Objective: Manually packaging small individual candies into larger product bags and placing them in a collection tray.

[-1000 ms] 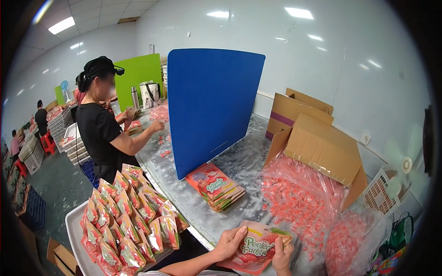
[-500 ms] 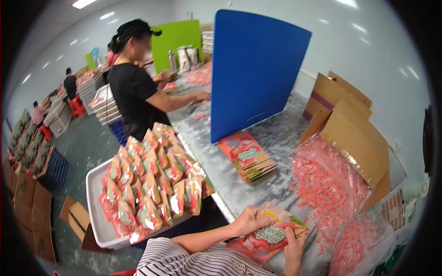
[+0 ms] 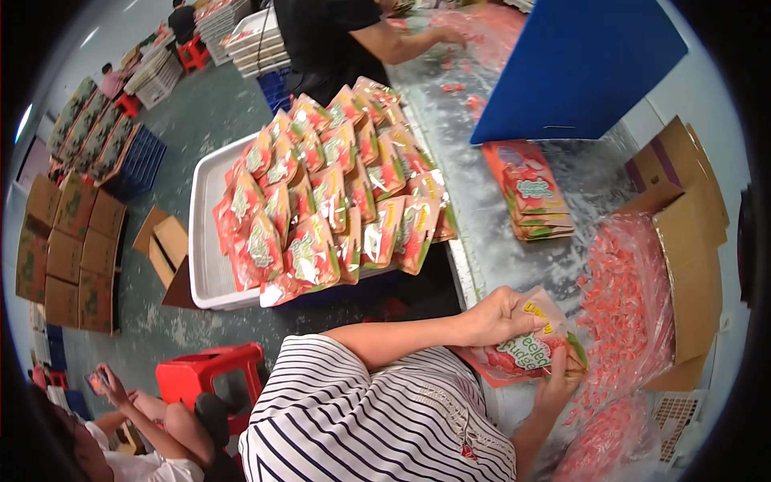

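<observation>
A pink and red candy pouch (image 3: pixel 520 355) with green and yellow print is held low over the near edge of the table. My left hand (image 3: pixel 499 316) is closed on its upper left edge, thumb on the front. My right hand (image 3: pixel 556 387) grips the pouch's right side, with the fingers partly behind it. Beyond my hands, a short stack of similar flat pouches (image 3: pixel 532 191) lies on the grey table (image 3: pixel 450 120). To the right, small red-wrapped candies (image 3: pixel 622 297) spill from a clear plastic bag.
Left of the table, a white tray (image 3: pixel 205 273) bears several rows of filled pouches. A blue divider board (image 3: pixel 582 72) stands beyond the stack. An open carton (image 3: pixel 695 281) is at right. A red stool (image 3: pixel 210 377) and a seated person (image 3: pixel 144 418) with a phone are lower left; a co-worker (image 3: pixel 329 40) stands beyond.
My view has turned down and to the left, bringing the red stool and seated person into sight. Both hands keep hold of the same pouch.
</observation>
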Action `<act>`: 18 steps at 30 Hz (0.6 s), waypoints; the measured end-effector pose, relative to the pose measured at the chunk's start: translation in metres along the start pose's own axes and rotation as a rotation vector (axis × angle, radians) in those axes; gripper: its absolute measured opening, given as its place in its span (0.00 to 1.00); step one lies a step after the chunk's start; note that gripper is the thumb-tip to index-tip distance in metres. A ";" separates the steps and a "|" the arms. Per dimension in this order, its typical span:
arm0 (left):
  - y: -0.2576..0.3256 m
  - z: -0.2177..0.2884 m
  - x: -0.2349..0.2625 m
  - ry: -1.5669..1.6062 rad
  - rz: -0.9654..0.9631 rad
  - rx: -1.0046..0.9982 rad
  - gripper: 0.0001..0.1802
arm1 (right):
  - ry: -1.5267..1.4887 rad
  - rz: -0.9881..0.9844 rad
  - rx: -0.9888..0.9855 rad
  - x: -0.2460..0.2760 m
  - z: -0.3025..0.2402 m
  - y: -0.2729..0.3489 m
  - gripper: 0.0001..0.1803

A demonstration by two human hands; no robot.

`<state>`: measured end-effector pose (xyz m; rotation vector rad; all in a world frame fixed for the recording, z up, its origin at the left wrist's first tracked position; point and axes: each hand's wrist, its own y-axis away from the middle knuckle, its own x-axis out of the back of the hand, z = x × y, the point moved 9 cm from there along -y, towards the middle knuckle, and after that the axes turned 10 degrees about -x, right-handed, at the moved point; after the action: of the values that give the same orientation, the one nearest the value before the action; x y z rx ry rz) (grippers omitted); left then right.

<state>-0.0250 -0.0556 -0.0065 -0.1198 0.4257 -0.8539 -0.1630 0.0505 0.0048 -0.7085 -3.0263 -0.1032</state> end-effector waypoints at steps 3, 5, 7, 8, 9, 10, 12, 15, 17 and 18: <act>0.010 -0.001 0.010 -0.016 -0.011 0.011 0.19 | 0.236 -0.080 0.032 -0.014 -0.014 0.005 0.13; 0.015 0.009 0.012 -0.048 -0.065 -0.005 0.21 | 0.413 -0.116 0.078 -0.017 -0.015 0.010 0.14; 0.023 0.011 0.019 -0.075 -0.060 -0.030 0.24 | 0.450 -0.208 0.107 -0.027 -0.018 0.009 0.16; 0.026 0.022 0.022 -0.088 -0.055 -0.071 0.25 | 0.353 -0.208 0.112 -0.035 -0.024 0.011 0.16; 0.028 0.035 0.025 -0.102 -0.050 -0.113 0.26 | 0.256 -0.208 0.115 -0.042 -0.027 0.011 0.16; 0.032 0.038 0.028 0.000 -0.027 -0.061 0.28 | 0.331 -0.145 0.111 -0.042 -0.026 0.011 0.16; 0.032 0.055 0.060 -0.255 0.087 -0.115 0.22 | 0.415 -0.201 0.033 -0.056 -0.025 -0.004 0.16; 0.048 0.089 0.102 -0.811 0.395 -0.309 0.37 | 0.347 -0.201 0.098 -0.098 -0.037 -0.028 0.17; 0.068 0.105 0.104 -0.988 0.462 -0.474 0.47 | 0.249 -0.107 -0.032 -0.106 -0.037 -0.040 0.18; 0.075 0.106 0.103 -0.987 0.473 -0.475 0.47 | 0.149 -0.092 0.048 -0.126 -0.048 -0.038 0.17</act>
<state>0.1310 -0.0912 0.0375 -0.8077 -0.2849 -0.1442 -0.0664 -0.0424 0.0450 -0.5323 -2.9075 -0.0810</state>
